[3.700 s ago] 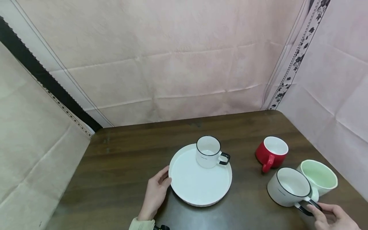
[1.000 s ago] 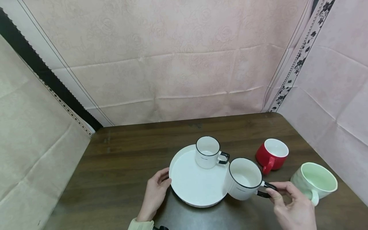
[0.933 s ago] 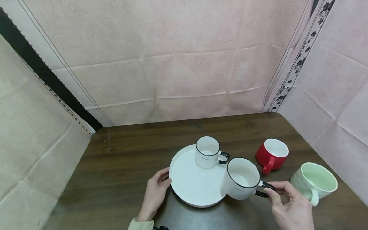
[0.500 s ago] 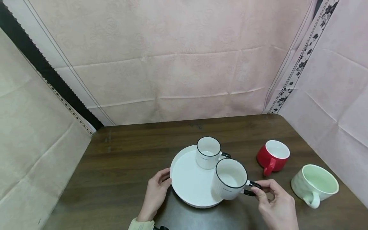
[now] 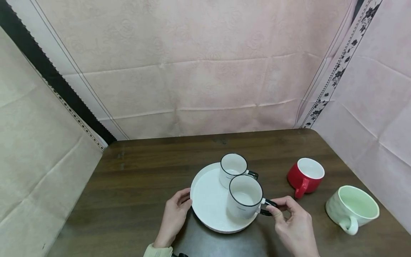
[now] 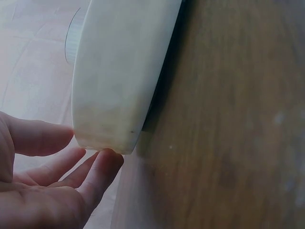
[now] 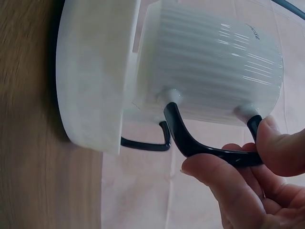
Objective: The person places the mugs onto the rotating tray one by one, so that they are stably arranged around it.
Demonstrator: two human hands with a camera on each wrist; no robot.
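Observation:
A round white tray [image 5: 208, 210] with a thick side wall stands on the table. My left hand [image 5: 175, 214] holds its left edge, thumb and fingertips against the wall [image 6: 114, 86] in the left wrist view. With thumb and fingers, my right hand [image 5: 293, 223] grips the black handle of a white mug [image 5: 241, 208] with a black rim. This mug is close over the tray's front right part; its lower end is near the tray rim in the right wrist view. Behind it, a similar white mug [image 5: 226, 175] stands on the tray, partly hidden.
Right of the tray, a red mug [image 5: 298, 180] with a white inside and a pale green mug [image 5: 340, 208] stand on the brown wooden table [image 5: 144, 171]. Light cloth [image 5: 208, 71] hangs behind and at both sides.
My right hand has carried the white mug leftward from beside the green mug to over the tray, now overlapping the rear mug in view. My left hand stays at the tray's edge.

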